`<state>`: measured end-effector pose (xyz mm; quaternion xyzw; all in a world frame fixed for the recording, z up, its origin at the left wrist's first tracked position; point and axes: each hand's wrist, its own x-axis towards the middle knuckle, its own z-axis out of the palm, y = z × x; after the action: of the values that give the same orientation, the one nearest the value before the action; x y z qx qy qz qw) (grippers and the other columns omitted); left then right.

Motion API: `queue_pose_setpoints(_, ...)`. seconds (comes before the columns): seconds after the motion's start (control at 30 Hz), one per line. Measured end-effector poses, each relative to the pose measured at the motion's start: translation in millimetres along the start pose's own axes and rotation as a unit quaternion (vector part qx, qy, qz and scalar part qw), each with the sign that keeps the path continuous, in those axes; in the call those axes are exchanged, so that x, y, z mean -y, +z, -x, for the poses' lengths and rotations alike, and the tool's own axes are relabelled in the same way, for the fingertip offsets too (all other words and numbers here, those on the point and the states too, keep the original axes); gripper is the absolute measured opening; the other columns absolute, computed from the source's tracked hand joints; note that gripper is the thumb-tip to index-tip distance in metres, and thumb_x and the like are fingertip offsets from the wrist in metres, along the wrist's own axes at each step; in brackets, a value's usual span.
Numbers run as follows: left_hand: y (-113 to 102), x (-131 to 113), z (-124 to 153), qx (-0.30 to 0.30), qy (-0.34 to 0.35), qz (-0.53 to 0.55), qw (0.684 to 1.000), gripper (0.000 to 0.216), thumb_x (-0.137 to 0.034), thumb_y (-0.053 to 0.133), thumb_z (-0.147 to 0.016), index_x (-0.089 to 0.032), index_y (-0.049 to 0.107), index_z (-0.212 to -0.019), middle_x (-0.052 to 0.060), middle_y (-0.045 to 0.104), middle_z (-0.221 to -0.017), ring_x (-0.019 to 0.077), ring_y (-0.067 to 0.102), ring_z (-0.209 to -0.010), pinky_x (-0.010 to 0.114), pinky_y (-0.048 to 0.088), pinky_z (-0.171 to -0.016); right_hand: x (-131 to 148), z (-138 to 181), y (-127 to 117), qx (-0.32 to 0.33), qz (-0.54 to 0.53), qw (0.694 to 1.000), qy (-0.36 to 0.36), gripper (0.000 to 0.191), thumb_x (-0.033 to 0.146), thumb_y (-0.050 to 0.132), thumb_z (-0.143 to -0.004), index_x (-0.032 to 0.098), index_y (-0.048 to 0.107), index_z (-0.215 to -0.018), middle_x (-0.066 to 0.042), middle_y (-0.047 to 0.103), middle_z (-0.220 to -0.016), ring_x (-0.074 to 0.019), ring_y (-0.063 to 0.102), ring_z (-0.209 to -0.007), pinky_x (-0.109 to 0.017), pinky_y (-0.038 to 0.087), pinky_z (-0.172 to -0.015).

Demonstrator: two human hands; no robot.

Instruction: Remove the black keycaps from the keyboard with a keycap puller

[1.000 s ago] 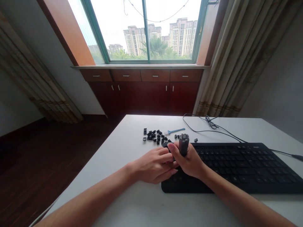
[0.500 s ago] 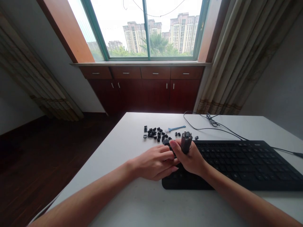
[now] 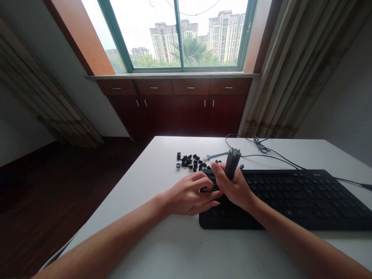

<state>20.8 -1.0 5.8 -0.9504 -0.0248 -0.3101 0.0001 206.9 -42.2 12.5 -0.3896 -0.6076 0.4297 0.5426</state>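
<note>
My right hand (image 3: pixel 234 186) is closed round a thick dark grey tool (image 3: pixel 232 162) held upright, small metallic prongs showing at its upper end. The tool's lower end is hidden by the hand. Beneath both hands lies a black keyboard (image 3: pixel 290 197), and some key places at its upper left corner look bare. My left hand (image 3: pixel 194 193) rests palm down on the keyboard's left end, touching or nearly touching the right hand. Its thumb and a finger reach out apart while other fingers curl down. Behind the hands lie several loose black keycaps (image 3: pixel 185 164).
A blue brush (image 3: pixel 216 155) with pale bristles lies beyond the keycaps. A black cable (image 3: pixel 273 156), partly bundled, runs behind the keyboard. The white table (image 3: pixel 145 248) has its left edge above a dark floor. Cabinets (image 3: pixel 174 112) stand under the window.
My right hand and the tool have shifted slightly right and up, partly covering small keycaps behind. My left fingers have lifted a little, showing more of the keyboard's corner. The view has tilted slightly down.
</note>
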Motion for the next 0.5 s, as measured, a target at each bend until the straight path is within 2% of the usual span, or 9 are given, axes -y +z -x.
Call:
queue_pose_setpoints(0.1, 1.5, 2.7, 0.2, -0.019, -0.026, 0.035, 0.999, 0.027, -0.026, 0.068, -0.093, -0.023, 0.068, -0.120, 0.008, 0.067, -0.106, 0.0189, 0.062, -0.097, 0.036, 0.060, -0.088, -2.1, -0.9, -1.1, -0.013, -0.023, 1.000, -0.001, 0.049, 0.046, 0.053, -0.101, 0.020, 0.043, -0.061, 0.006, 0.040, -0.049, -0.0070, 0.033, -0.044, -0.024, 0.026, -0.043)
queue_pose_setpoints(0.17, 2.7, 4.0, 0.7, -0.022, -0.029, 0.054, 0.998, 0.029, -0.023, 0.068, -0.092, -0.024, 0.068, -0.121, 0.008, 0.070, -0.109, 0.0195, 0.063, -0.101, 0.035, 0.061, -0.088, -2.8, -1.2, -1.7, -0.016, -0.029, 0.999, -0.002, 0.050, 0.046, 0.054, -0.101, 0.020, 0.043, -0.060, 0.007, 0.040, -0.047, -0.0066, 0.033, -0.042, -0.024, 0.025, -0.042)
queue_pose_setpoints(0.33, 3.9, 2.0, 1.5, -0.030, -0.012, 0.070, 0.997, 0.030, -0.019, 0.068, -0.092, -0.022, 0.068, -0.121, 0.008, 0.074, -0.102, 0.0187, 0.067, -0.092, 0.033, 0.062, -0.081, -1.1, 0.3, -1.4, -0.028, -0.025, 0.999, 0.005, 0.051, 0.046, 0.056, -0.100, 0.020, 0.044, -0.058, 0.006, 0.042, -0.045, -0.0062, 0.035, -0.041, -0.024, 0.026, -0.041)
queue_pose_setpoints(0.43, 3.2, 2.8, 2.8, -0.069, -0.022, 0.072, 0.995, 0.036, -0.018, 0.071, -0.089, -0.022, 0.067, -0.124, 0.007, 0.075, -0.102, 0.0168, 0.069, -0.090, 0.031, 0.062, -0.082, 0.9, 2.1, -1.4, -0.062, -0.024, 0.998, -0.003, 0.052, 0.046, 0.055, -0.100, 0.020, 0.043, -0.056, 0.006, 0.041, -0.043, -0.0060, 0.034, -0.038, -0.024, 0.024, -0.039)
queue_pose_setpoints(0.5, 1.2, 8.0, 5.1, -0.112, -0.057, 0.065, 0.990, 0.039, -0.016, 0.074, -0.087, -0.022, 0.067, -0.125, 0.007, 0.074, -0.103, 0.0155, 0.070, -0.089, 0.029, 0.062, -0.081, 2.7, 3.6, -1.8, -0.082, -0.015, 0.996, -0.014, 0.054, 0.046, 0.054, -0.101, 0.020, 0.043, -0.055, 0.006, 0.041, -0.041, -0.0058, 0.034, -0.037, -0.024, 0.023, -0.038)
